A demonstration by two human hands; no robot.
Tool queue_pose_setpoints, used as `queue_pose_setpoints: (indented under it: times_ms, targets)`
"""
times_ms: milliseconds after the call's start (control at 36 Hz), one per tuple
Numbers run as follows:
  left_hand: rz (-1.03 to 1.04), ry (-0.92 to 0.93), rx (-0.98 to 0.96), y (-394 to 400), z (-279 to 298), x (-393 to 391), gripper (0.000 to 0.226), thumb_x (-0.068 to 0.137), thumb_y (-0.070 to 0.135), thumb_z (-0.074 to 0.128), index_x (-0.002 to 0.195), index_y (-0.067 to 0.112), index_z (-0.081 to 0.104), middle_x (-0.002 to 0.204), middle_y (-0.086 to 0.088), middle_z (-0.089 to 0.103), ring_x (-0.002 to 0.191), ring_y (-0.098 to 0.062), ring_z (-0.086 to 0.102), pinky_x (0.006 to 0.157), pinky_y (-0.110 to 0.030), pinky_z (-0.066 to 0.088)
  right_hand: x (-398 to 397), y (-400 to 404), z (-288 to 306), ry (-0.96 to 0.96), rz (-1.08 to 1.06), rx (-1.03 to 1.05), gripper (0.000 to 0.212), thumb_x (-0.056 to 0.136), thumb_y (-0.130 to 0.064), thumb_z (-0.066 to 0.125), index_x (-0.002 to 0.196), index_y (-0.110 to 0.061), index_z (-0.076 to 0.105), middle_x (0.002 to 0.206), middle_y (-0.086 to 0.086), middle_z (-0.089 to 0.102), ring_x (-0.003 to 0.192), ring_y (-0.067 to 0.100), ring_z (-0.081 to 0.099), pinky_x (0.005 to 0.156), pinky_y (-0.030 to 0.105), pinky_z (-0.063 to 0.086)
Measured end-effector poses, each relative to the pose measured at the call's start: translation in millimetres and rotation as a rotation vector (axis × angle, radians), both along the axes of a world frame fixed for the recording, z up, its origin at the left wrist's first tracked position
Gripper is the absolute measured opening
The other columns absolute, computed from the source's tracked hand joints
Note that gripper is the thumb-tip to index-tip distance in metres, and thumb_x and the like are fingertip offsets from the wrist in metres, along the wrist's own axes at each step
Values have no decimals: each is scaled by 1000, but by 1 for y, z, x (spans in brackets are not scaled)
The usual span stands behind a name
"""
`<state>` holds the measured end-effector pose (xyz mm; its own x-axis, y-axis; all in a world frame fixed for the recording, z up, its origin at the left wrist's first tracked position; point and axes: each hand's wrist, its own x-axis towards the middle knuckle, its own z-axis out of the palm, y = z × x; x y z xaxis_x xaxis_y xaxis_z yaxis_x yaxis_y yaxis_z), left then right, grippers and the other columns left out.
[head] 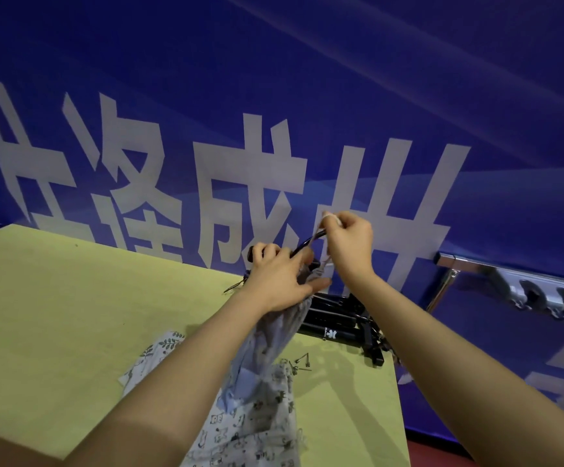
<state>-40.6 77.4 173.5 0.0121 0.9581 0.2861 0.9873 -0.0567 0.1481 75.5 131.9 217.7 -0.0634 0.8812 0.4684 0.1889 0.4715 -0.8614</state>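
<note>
The soft grey-blue cloth [267,345] hangs mid-frame over the yellow-green table [71,315]. It looks light and floppy, so it is best held at its bunched top. The left hand [273,278] squeezes that top. The right hand [348,244] pinches a thin pale strap [319,235]. The cloth's long way runs from upper right to lower left.

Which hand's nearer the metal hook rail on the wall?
Right. The right hand is left of the rail, pinching a pale strap; the left hand is further left, gripping the grey fabric.

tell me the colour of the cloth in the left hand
Pale grey-blue cloth, best seen in the head view.
</note>
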Motion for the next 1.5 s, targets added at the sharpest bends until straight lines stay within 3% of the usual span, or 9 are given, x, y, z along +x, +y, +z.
queue_pose_setpoints:
  times_ms: [111, 250, 333, 528, 694, 917, 1028, 1222, 1500]
  targets:
    - [53, 16, 5, 0, -1, -1, 61, 81, 78, 22, 119, 33, 40, 109, -7, 57, 112, -30, 41, 97, -44, 21, -3, 1, 17, -33, -31, 115, 32, 92, -15, 57, 60, -15, 51, 53, -6, 48, 49, 1, 45, 53, 13, 40]
    - [85, 64, 100, -4, -8, 0, 48, 92, 64, 25, 128, 35, 36, 108, -8, 58, 105, -29, 42, 93, -41, 21, -10, -2, 19, -274, -59, 382, 26, 91, -23, 58, 68, -12, 54, 57, -1, 53, 54, 18, 51, 52, 34, 45]
    - [132, 217, 40, -8, -9, 3, 38, 97, 51, 24, 128, 34, 38, 117, -9, 49, 109, -31, 37, 97, -43, 21, -15, -6, 24, -391, -87, 469, 29, 92, -23, 57, 67, -11, 50, 58, 0, 50, 52, 17, 44, 48, 28, 35]
    - [190, 394, 17, -17, -12, -4, 44, 95, 12, 33, 136, 26, 30, 114, -16, 46, 108, -33, 41, 101, -46, 27, -17, -6, 33, -27, -135, 73, 35, 90, -14, 54, 57, -11, 43, 51, 0, 44, 52, 15, 42, 58, 40, 48]
    - [224, 417, 11, -19, -13, -12, 52, 101, 19, 29, 146, 27, 6, 118, -18, 44, 107, -34, 42, 100, -45, 29, -23, -15, 31, -7, -143, 81, 40, 92, -17, 53, 55, -15, 39, 51, -2, 42, 49, 11, 40, 52, 28, 39]
    - [191, 469, -17, -18, -4, -11, 51, 101, 26, 32, 145, 29, 9, 116, -15, 48, 103, -33, 46, 96, -42, 32, -16, -24, 29, -16, -111, 174, 32, 94, -21, 55, 65, -6, 54, 61, 13, 58, 61, 30, 58, 60, 41, 51]
    - [210, 492, -46, -17, 13, -5, 58, 95, 15, 44, 143, 26, 13, 117, -15, 49, 103, -32, 51, 88, -37, 38, -9, -25, 35, 2, -113, 192, 35, 94, -19, 55, 60, -20, 47, 54, -7, 50, 50, 5, 49, 53, 28, 45]
    - [229, 427, 41, -20, 49, 27, 42, 96, 18, 41, 135, 18, 23, 118, -19, 43, 102, -34, 53, 76, -36, 43, 19, -22, 67, 111, -152, 222, 44, 93, -15, 55, 53, -22, 38, 48, -9, 38, 43, 2, 40, 47, 12, 29]
    - [284, 365, 171, -18, 75, 112, 39, 93, 26, 52, 124, 18, 29, 112, -16, 41, 89, -31, 53, 56, -34, 38, 106, -29, 102, 128, -211, 312, 44, 92, -21, 55, 54, -18, 35, 49, -7, 36, 48, 8, 32, 52, 29, 28]
